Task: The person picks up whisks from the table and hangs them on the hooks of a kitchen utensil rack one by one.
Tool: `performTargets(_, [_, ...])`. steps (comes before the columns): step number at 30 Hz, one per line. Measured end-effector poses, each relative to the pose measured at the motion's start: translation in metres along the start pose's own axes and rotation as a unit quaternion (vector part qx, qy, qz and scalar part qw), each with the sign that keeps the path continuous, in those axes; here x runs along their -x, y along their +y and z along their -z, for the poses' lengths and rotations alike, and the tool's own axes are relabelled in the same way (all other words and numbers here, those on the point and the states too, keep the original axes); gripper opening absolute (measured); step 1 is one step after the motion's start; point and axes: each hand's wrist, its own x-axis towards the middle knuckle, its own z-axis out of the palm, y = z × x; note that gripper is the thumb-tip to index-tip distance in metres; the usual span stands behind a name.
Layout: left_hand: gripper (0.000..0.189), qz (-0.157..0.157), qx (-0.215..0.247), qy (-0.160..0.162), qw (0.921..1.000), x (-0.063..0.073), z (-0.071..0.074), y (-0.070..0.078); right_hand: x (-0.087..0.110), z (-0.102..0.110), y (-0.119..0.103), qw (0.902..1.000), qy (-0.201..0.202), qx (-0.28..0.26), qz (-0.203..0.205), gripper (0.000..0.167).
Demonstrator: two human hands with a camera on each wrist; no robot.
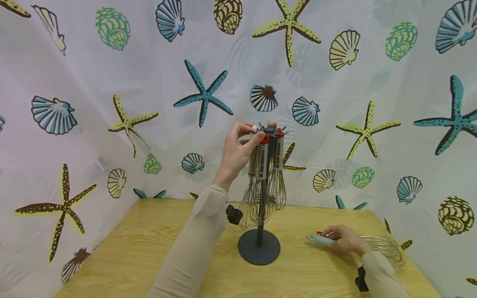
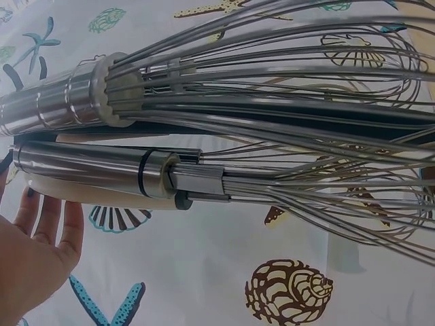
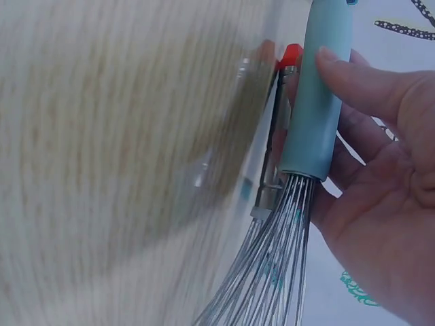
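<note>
A dark whisk stand rises from its round base, with several steel whisks hanging from its top. High on the stand, my left hand pinches the top of a hanging whisk with a white handle. Steel handles hang close beside its fingers in the left wrist view. Low at the right, my right hand grips a whisk by its light blue handle, wires pointing right. Beside that handle is a second whisk with a red end cap.
The wooden table carries the stand near its middle. Behind and along both sides hangs a white curtain printed with starfish and shells. Black wrist cameras are strapped at both cuffs.
</note>
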Motion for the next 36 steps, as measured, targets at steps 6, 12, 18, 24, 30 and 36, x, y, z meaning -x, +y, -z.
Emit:
performTargets(6, [0.028,0.0,-0.005,0.0,1.0,0.0,0.0,0.0,0.001,0.004,-0.011,0.9991,-0.007,-0.039,0.017,0.032])
performTargets(12, [0.029,-0.01,-0.018,0.001,0.9998,-0.001,0.001,-0.001,-0.001,0.008,-0.025,0.9965,-0.015,-0.077,0.03,0.034])
performTargets(18, [0.03,-0.013,-0.019,-0.001,0.9997,-0.001,0.002,-0.001,-0.004,0.006,-0.035,0.9978,0.004,-0.062,0.024,0.036])
performTargets(24, [0.031,-0.016,-0.009,0.0,0.9998,-0.001,0.0,-0.002,-0.004,0.004,-0.044,0.9988,0.02,-0.042,0.016,0.036])
performTargets(30, [0.032,-0.01,-0.011,0.002,0.9999,-0.001,0.0,-0.001,-0.005,0.004,-0.049,0.9986,0.035,-0.037,0.015,0.036])
performTargets(36, [0.03,-0.006,-0.013,0.009,0.9999,-0.001,-0.001,-0.001,-0.007,0.004,-0.05,0.9985,0.04,-0.032,0.017,0.035])
